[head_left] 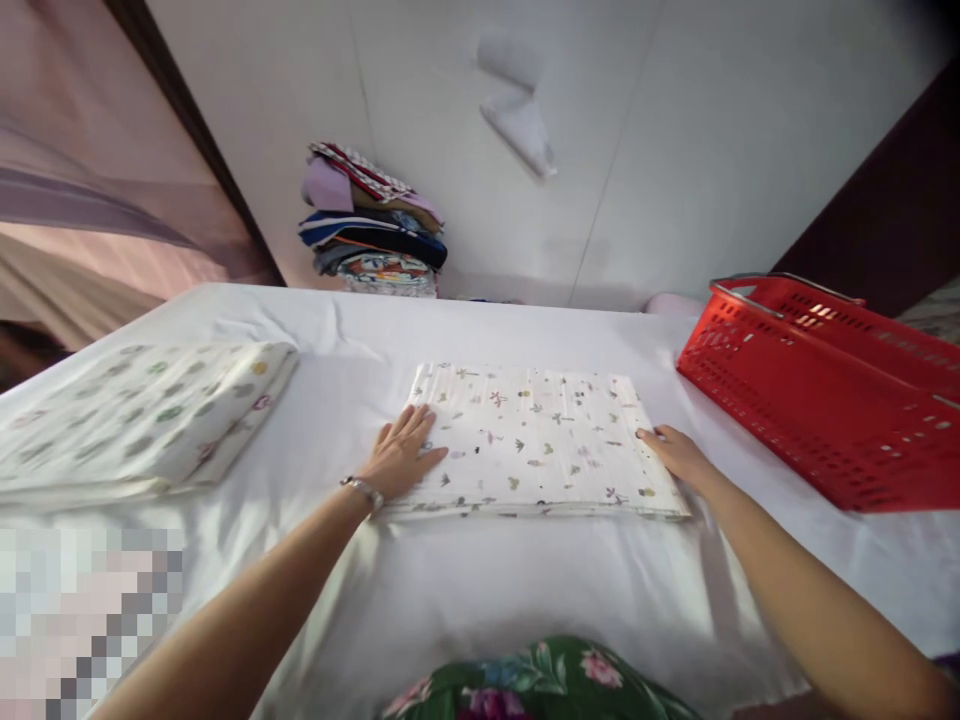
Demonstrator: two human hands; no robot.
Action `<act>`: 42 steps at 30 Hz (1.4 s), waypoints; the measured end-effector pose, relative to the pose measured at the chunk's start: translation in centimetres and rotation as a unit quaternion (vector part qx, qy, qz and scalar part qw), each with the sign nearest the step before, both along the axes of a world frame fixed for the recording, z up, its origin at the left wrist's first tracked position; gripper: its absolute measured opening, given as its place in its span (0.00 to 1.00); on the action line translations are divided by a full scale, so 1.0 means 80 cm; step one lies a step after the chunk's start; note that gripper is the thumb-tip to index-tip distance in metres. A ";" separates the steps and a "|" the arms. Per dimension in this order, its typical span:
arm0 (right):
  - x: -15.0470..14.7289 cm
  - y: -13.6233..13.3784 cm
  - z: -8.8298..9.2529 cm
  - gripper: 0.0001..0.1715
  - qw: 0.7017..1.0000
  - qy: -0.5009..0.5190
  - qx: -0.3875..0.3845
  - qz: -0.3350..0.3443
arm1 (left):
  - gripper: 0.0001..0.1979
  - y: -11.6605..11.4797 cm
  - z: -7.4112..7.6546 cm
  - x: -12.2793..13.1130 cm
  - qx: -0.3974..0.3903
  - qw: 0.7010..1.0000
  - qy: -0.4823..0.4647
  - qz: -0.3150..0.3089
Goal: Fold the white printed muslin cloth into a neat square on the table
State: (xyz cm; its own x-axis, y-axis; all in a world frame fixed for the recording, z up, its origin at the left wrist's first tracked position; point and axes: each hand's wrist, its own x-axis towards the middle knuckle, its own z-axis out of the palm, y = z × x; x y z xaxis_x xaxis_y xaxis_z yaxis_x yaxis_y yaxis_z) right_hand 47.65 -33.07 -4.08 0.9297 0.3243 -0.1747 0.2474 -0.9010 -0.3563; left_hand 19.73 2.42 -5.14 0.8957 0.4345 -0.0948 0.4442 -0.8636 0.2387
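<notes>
A folded white cloth (532, 440) printed with small palm trees and other little figures lies flat in front of me on a white-covered surface. My left hand (405, 450) rests on its left edge, palm down, with fingers stretched out and thumb apart; a metal band circles that wrist. At the right edge, my right hand (679, 457) has its fingers closed around the cloth's side, and part of them is hidden. Left of my left hand sits another folded white cloth (150, 420) with a larger coloured print, touched by neither hand.
A red perforated plastic basket (817, 390) with metal handles stands on the right. Stacked folded clothes (375, 225) lie beyond the far edge by the white wall (675, 150). Pinkish curtains (90, 180) hang at left. A pixelated patch covers the lower left corner.
</notes>
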 end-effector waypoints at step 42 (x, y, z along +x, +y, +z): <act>-0.214 0.108 -0.005 0.09 0.851 -0.195 0.167 0.457 | 0.11 -0.049 -0.010 -0.082 0.023 0.947 -0.278 -0.158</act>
State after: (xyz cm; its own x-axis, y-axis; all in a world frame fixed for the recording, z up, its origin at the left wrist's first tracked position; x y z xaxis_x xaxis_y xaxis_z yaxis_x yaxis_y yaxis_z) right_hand 30.57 -24.41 -4.45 0.2278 0.9148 0.3334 0.9494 -0.1327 -0.2847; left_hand 13.20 -1.47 -5.97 0.8878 0.1281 0.4422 -0.0215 -0.9479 0.3178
